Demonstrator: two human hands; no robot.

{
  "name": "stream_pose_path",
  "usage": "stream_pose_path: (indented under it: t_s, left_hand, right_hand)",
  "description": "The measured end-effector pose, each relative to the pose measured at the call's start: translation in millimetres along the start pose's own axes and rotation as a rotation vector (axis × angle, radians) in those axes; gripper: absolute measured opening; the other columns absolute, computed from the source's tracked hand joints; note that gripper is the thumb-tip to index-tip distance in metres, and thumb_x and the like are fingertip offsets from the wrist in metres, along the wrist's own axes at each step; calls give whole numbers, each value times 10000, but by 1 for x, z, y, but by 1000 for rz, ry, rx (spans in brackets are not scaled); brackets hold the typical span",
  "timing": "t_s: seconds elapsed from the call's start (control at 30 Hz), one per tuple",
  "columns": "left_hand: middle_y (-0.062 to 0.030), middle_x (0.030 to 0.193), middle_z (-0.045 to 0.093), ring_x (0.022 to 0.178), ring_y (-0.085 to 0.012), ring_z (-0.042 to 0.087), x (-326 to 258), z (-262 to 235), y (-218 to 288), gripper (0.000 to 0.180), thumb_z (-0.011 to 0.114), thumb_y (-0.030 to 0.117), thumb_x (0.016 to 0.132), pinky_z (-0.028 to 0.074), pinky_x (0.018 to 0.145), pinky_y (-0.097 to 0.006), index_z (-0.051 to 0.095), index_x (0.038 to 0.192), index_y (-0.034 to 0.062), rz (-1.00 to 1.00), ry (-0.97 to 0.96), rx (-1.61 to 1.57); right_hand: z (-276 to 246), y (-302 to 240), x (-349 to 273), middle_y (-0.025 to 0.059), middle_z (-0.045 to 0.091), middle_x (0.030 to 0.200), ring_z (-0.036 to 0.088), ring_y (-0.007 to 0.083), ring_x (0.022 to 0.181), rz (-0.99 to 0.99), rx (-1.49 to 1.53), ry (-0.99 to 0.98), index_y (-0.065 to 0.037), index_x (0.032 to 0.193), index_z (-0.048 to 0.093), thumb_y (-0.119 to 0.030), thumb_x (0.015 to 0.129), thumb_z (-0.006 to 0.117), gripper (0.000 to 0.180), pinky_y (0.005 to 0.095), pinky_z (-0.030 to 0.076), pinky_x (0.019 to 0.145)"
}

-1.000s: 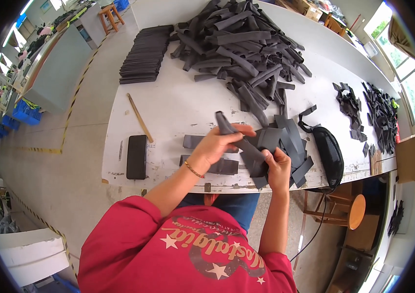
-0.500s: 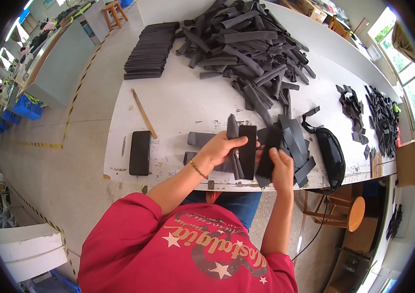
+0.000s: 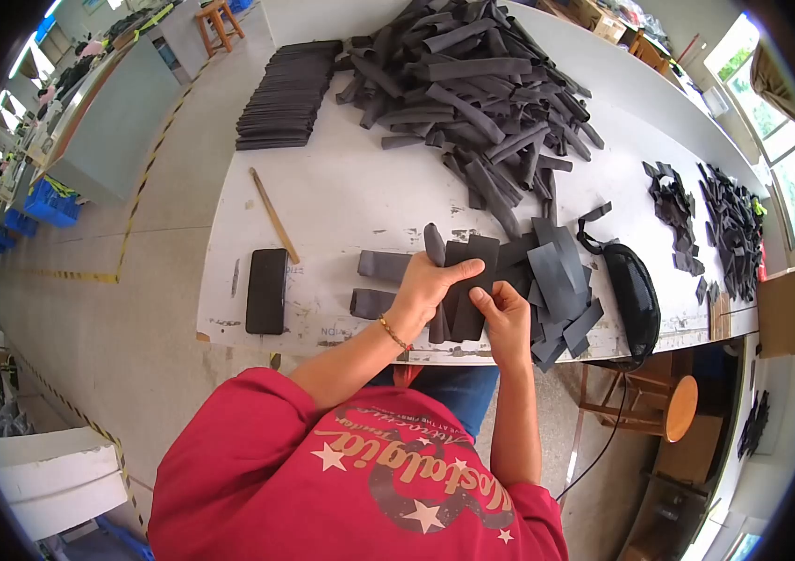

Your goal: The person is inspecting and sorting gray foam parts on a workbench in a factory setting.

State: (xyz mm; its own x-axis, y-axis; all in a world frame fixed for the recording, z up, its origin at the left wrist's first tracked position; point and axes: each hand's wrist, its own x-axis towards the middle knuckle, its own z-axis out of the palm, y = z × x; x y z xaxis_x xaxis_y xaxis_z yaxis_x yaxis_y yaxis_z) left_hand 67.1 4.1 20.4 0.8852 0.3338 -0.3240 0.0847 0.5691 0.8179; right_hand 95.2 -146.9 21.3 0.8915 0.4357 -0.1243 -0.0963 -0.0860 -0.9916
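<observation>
**benchrat:** Fingers [image 3: 458, 272] of the left hand [image 3: 425, 292] are wrapped over the top of a flat dark sheet [image 3: 468, 288], thumb behind, pinching it upright just above the near edge of the counter [image 3: 341, 201]. The right hand [image 3: 502, 313] has its fingertips pressed together on the sheet's lower edge. A rolled tube [image 3: 434, 245] of the same stuff pokes up behind the left hand. How would you handle this bit?

**foamguy:** I'd say keep the left-hand pinch light so the sheet doesn't crease, and let the right-hand fingertips square up the bottom edge. It looks soft and matte, like thin foam or rubber, so it probably bends easily.

**benchrat:** What's around it?

**foamguy:** Two short grey pieces [image 3: 380, 283] lie flat just left of the hands, and a loose fan of flat grey sheets [image 3: 561, 280] sits just right. A black phone [image 3: 266, 290] rests near the counter's left end, with a thin wooden stick [image 3: 274, 227] beside it. A black pouch [image 3: 634, 294] with a strap sits off to the right. Farther back there's a big heap of dark curled strips [image 3: 472, 89], and a neat stack of flat black sheets [image 3: 287, 93] to its left.
</observation>
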Motion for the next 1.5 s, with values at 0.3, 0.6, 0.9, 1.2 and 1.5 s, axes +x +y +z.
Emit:
stream_pose_path:
  t_s: [0.3,0.6,0.9,1.2,1.5]
  left_hand:
    - [-50,807,689,707,-104,631,-7,-21,21,318,787,249,818,513,617,-262,691,923,-35,-28,-19,-45]
    - [-13,813,665,718,-66,576,1,-20,-10,292,797,279,809,447,619,-229,707,873,9,19,-88,108]
    - [-126,995,597,950,-248,617,15,-57,1,216,601,193,952,534,786,-386,573,1058,7,-260,-8,-640]
    - [-200,1172,590,1064,-414,615,4,-53,21,276,522,183,992,495,907,-610,485,1263,142,-389,-196,-571]
    - [-206,1112,630,1059,-367,640,7,-61,-12,395,583,-19,905,543,917,-465,438,1269,34,-328,-214,-398]
  right_hand:
    - [-62,10,17,-24,465,610,418,76,595,-68,-403,232,-34,731,572,-187,939,637,266,273,342,541]
    - [23,-1,0,63,576,902,550,145,830,-139,-276,59,-2,1090,520,-117,934,615,215,288,462,773]
    - [5,14,1,3,468,903,424,69,796,-76,128,114,-49,1092,447,-113,960,572,193,219,378,718]
    - [-7,5,-32,-2,480,884,412,61,736,-109,95,37,-78,946,474,-150,982,559,117,206,384,747]
    - [-8,-16,-41,57,591,1007,545,122,934,-129,-150,97,-6,1287,536,-35,873,660,433,247,428,848]
